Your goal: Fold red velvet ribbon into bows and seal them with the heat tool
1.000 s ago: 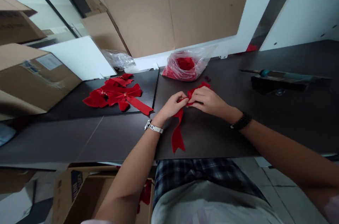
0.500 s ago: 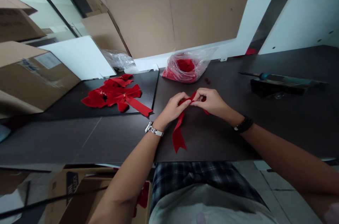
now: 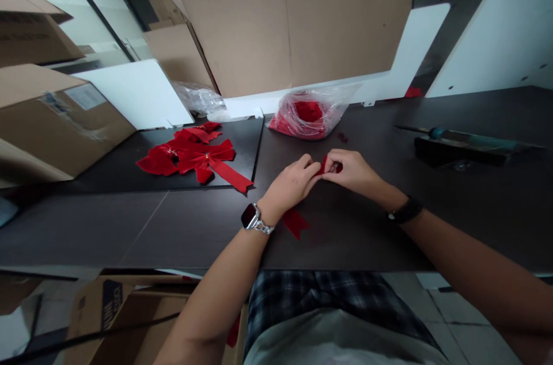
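Both hands meet over the dark table, pinching a red ribbon [image 3: 296,223] between them. My left hand [image 3: 294,181] is closed on it, its back turned up and covering much of the ribbon. A notched ribbon end hangs out below the left wrist. My right hand [image 3: 351,172] pinches the ribbon's upper part, thumb and forefinger curled together beside the left fingertips. The middle of the ribbon is hidden by the fingers. To the left, several finished red bows [image 3: 207,156] lie in a heap on a black board.
A clear plastic bag [image 3: 305,114] of red material stands behind the hands. At right lies a soldering-iron-like tool [image 3: 436,132] on a black block. Cardboard boxes [image 3: 56,117] stand at left, and a large cardboard sheet [image 3: 294,19] rises behind. An open carton [image 3: 129,319] sits below the table edge.
My left hand has rolled over, its back now facing up and the watch face showing. More of the ribbon is covered, and its hanging end looks shorter. The view has shifted slightly.
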Demonstrator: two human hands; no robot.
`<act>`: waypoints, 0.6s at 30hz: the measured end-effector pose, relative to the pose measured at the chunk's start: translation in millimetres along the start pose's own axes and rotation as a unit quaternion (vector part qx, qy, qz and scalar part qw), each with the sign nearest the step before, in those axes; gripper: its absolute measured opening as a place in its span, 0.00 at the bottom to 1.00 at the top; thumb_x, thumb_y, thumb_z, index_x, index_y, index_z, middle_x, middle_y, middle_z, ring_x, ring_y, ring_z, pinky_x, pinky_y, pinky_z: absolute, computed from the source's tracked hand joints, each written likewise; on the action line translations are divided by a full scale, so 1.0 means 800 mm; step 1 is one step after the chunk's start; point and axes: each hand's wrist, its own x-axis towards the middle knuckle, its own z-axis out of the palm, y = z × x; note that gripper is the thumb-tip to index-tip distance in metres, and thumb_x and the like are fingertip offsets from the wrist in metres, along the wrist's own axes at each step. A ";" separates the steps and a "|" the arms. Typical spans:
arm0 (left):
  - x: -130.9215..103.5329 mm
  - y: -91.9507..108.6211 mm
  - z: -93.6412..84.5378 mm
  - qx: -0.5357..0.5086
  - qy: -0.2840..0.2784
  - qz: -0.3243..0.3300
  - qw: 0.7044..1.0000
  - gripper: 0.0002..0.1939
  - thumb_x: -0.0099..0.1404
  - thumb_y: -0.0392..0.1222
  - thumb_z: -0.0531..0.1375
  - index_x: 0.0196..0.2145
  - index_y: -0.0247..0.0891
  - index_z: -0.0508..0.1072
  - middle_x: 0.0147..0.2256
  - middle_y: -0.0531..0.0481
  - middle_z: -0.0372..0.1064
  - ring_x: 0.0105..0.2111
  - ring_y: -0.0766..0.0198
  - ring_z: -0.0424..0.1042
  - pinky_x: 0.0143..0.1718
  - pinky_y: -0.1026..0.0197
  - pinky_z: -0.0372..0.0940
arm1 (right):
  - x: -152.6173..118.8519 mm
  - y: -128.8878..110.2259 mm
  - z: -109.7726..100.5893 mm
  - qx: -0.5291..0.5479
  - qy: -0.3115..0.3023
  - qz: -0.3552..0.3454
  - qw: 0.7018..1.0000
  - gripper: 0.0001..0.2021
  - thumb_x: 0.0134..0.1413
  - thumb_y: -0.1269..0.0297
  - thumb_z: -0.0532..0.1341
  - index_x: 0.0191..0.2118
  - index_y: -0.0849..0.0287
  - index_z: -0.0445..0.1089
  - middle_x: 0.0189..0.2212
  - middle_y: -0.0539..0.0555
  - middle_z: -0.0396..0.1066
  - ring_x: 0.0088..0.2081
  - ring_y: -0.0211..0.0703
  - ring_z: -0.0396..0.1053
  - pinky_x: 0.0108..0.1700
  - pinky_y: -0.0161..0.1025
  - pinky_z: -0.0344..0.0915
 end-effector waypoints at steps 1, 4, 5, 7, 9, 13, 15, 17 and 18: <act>0.000 -0.001 0.001 -0.013 0.012 -0.001 1.000 0.15 0.70 0.45 0.46 0.42 0.33 0.67 0.41 0.45 0.63 0.37 0.67 0.66 0.40 0.63 0.63 | 0.001 0.000 -0.001 0.004 -0.001 0.000 1.000 0.06 0.41 0.70 0.63 0.21 0.60 0.65 0.22 0.50 0.65 0.23 0.35 0.61 0.27 0.34 0.57; 0.001 -0.006 0.005 -0.100 0.064 -0.012 0.993 0.13 0.69 0.45 0.49 0.41 0.33 0.66 0.39 0.46 0.65 0.39 0.67 0.66 0.42 0.64 0.62 | 0.003 0.000 -0.006 0.048 0.006 0.017 0.999 0.10 0.41 0.62 0.66 0.24 0.59 0.64 0.22 0.49 0.65 0.24 0.36 0.61 0.27 0.35 0.59; 0.002 -0.007 0.006 -0.138 0.079 -0.018 0.987 0.12 0.69 0.44 0.50 0.40 0.33 0.65 0.38 0.47 0.66 0.38 0.68 0.66 0.42 0.65 0.62 | 0.003 0.000 -0.007 0.073 0.009 0.027 0.997 0.12 0.40 0.60 0.67 0.26 0.59 0.65 0.23 0.49 0.65 0.24 0.36 0.62 0.28 0.35 0.59; 0.003 -0.010 0.007 -0.203 0.096 -0.032 0.974 0.11 0.68 0.44 0.51 0.37 0.32 0.65 0.35 0.48 0.66 0.35 0.70 0.65 0.41 0.66 0.61 | 0.003 0.002 -0.008 0.120 0.007 0.046 0.992 0.16 0.39 0.58 0.68 0.33 0.59 0.65 0.23 0.48 0.64 0.25 0.37 0.62 0.29 0.36 0.60; 0.004 -0.012 0.007 -0.249 0.096 -0.045 0.963 0.11 0.67 0.44 0.53 0.35 0.32 0.65 0.33 0.49 0.66 0.33 0.71 0.63 0.38 0.67 0.59 | 0.003 0.005 -0.007 0.142 -0.011 0.058 0.988 0.18 0.40 0.58 0.68 0.38 0.59 0.66 0.23 0.46 0.62 0.24 0.36 0.61 0.29 0.36 0.60; 0.007 -0.015 0.004 -0.335 0.066 -0.086 0.936 0.12 0.65 0.44 0.54 0.32 0.31 0.65 0.30 0.51 0.64 0.31 0.73 0.61 0.37 0.68 0.57 | 0.004 0.010 -0.002 0.144 -0.050 0.074 0.986 0.15 0.43 0.58 0.65 0.37 0.61 0.69 0.21 0.46 0.60 0.24 0.35 0.57 0.28 0.36 0.57; 0.009 -0.017 0.004 -0.389 0.050 -0.107 0.914 0.11 0.63 0.45 0.56 0.31 0.31 0.64 0.30 0.51 0.64 0.31 0.73 0.61 0.37 0.69 0.58 | 0.004 0.011 -0.001 0.153 -0.057 0.082 0.983 0.15 0.43 0.58 0.65 0.37 0.61 0.70 0.21 0.46 0.59 0.23 0.34 0.56 0.27 0.35 0.55; 0.010 -0.018 0.005 -0.437 0.042 -0.126 0.890 0.11 0.62 0.45 0.57 0.31 0.32 0.63 0.29 0.52 0.64 0.29 0.74 0.61 0.35 0.69 0.58 | 0.005 0.010 0.001 0.159 -0.057 0.088 0.982 0.16 0.43 0.58 0.65 0.37 0.62 0.70 0.20 0.45 0.59 0.23 0.34 0.56 0.26 0.34 0.54; 0.010 -0.018 0.007 -0.455 0.042 -0.138 0.879 0.12 0.61 0.45 0.57 0.31 0.32 0.63 0.28 0.53 0.63 0.28 0.75 0.61 0.34 0.70 0.58 | 0.005 0.010 0.001 0.158 -0.055 0.090 0.982 0.15 0.43 0.58 0.64 0.37 0.62 0.70 0.20 0.45 0.59 0.23 0.34 0.56 0.26 0.34 0.54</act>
